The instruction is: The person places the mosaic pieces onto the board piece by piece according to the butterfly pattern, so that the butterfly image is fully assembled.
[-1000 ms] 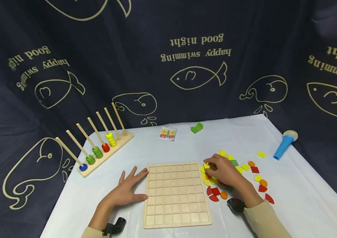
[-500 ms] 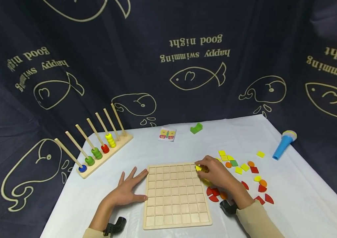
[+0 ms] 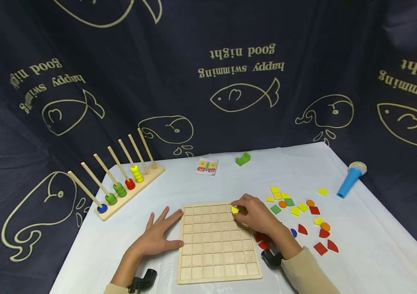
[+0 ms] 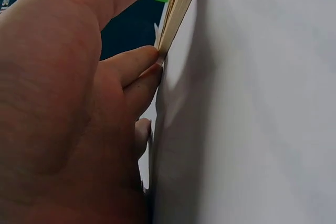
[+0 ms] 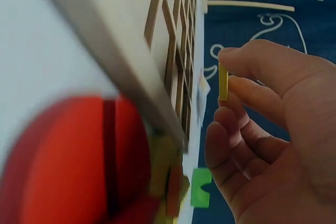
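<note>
A wooden grid board [image 3: 212,247] lies flat on the white cloth. My left hand [image 3: 157,234] spreads at its left side, thumb and fingertips right at the edge; the left wrist view shows these fingers [image 4: 139,64] against the board's side. Over the board's far right corner, my right hand [image 3: 255,213] pinches a small yellow tile [image 3: 234,209] between thumb and fingertip. Seen edge-on in the right wrist view, that thin tile [image 5: 223,83] stands above the grid. My right forearm and hand hide part of the loose pieces beside the board.
Loose pieces, such as a red square [image 3: 320,248], an orange disc [image 3: 325,226] and a green tile [image 3: 275,209], lie scattered at right. Farther off are a blue toy microphone [image 3: 350,181], a green block [image 3: 243,159], a butterfly card [image 3: 206,166] and a peg stand with rings [image 3: 135,191].
My right hand has moved left from the loose pieces to over the board's far right corner, carrying the yellow tile. A green tile and a blue disc have come into view. My left hand stays put.
</note>
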The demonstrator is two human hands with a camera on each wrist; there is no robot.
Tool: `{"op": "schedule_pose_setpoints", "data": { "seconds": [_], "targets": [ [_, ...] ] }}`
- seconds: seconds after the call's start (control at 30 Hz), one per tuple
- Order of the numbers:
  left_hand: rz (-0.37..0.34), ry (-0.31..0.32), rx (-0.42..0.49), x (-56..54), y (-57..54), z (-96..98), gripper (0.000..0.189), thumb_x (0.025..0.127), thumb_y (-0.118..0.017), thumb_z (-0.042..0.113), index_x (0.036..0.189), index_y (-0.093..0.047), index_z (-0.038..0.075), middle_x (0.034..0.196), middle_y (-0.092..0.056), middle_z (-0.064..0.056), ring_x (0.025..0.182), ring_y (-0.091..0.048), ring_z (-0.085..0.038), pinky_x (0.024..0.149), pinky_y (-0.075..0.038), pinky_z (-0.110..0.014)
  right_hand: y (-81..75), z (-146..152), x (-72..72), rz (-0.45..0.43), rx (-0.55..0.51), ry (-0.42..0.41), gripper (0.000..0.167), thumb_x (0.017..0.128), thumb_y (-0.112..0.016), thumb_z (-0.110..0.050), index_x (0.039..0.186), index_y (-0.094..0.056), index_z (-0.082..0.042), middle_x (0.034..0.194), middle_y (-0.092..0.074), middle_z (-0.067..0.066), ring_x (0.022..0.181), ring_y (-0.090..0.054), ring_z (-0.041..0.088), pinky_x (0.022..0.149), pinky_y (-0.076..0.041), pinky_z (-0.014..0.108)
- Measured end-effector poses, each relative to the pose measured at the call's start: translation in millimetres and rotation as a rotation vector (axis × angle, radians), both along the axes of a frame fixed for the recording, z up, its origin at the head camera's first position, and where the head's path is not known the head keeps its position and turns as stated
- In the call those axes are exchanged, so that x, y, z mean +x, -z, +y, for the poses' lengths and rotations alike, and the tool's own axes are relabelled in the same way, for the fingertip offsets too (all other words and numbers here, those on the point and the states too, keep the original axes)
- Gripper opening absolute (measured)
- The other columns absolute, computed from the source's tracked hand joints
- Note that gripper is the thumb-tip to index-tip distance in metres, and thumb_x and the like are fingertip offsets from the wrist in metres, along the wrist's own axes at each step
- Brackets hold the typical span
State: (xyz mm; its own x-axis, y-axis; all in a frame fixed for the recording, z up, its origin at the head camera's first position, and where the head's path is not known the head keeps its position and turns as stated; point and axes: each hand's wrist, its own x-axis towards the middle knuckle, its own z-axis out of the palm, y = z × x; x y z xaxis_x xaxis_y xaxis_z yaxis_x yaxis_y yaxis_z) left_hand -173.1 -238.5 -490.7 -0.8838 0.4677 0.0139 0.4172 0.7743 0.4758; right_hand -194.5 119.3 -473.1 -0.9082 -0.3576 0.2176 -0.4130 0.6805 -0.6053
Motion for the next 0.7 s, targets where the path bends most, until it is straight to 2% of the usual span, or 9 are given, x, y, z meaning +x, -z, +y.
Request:
{"op": "schedule_pose_setpoints", "data": {
  "seconds": [0.13,0.27,0.5,0.7],
  "targets": [
    [0.003,-0.011,0.003,1.1,4.0,-0.2,0.092,0.073,-0.071,0.062,0.15,-0.037,0.026,0.151,-0.034,0.011,0.144,-0.011,-0.028,0.108,0.008,-0.062,5.2,-10,1.7,0.03,-0.01,-0.02,0.032,0.081,-0.074,-0.019,0.111,-0.072,-0.008,0.088,-0.057,-0.007,0.073,-0.051,0.01,0.063,-0.046,0.024],
    [0.01,-0.015,0.008,0.2,5.7,0.0,0.091,0.073,-0.071,0.063,0.15,-0.037,0.026,0.151,-0.035,0.01,0.144,-0.011,-0.028,0.108,0.009,-0.062,2.3,-17,1.9,0.048,-0.014,-0.035,0.032,0.081,-0.074,-0.019,0.11,-0.072,-0.007,0.087,-0.057,-0.005,0.072,-0.05,0.009,0.062,-0.046,0.024],
    [0.016,-0.015,0.009,-0.9,3.3,-0.4,0.092,0.073,-0.072,0.062,0.149,-0.038,0.025,0.151,-0.036,0.009,0.144,-0.012,-0.028,0.108,0.009,-0.061,-5.2,-29,-1.3,0.025,0.013,-0.069,0.033,0.082,-0.074,-0.02,0.112,-0.071,-0.007,0.088,-0.057,-0.005,0.074,-0.05,0.01,0.065,-0.047,0.025],
    [0.02,-0.011,0.029,-1.1,2.0,0.3,0.091,0.073,-0.072,0.061,0.149,-0.039,0.023,0.15,-0.038,0.005,0.144,-0.013,-0.031,0.107,0.009,-0.063,-3.9,-40,-5.2,0.047,0.026,-0.109,0.032,0.082,-0.073,-0.019,0.112,-0.071,-0.006,0.085,-0.057,-0.004,0.072,-0.05,0.01,0.064,-0.046,0.025]
  ]
}}
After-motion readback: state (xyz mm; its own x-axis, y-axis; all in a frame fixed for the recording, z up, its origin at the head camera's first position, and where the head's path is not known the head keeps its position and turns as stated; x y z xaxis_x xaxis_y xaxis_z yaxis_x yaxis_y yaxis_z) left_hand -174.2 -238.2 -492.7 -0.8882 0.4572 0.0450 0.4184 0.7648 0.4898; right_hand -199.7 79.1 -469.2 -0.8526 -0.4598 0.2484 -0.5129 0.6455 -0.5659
